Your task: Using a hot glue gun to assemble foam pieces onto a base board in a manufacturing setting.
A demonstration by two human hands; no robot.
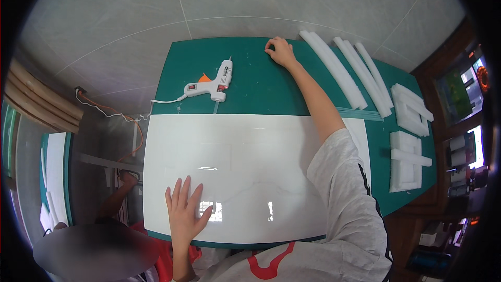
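My left hand lies flat with its fingers spread on a glossy white board, which covers the near part of the green tabletop. Stretched out to the far edge of the table, my right hand has its fingers curled in a pinch. Whatever may be between those fingertips is too small to make out. To the left of that hand lies a white hot glue gun with an orange trigger, its nozzle pointing away. White foam strips lie to the right of my right hand.
Several translucent glue sticks lie by the board's far right corner. Two white foam frames sit at the table's right side. A white cord runs left from the glue gun to a wall socket. Another person is at the lower left.
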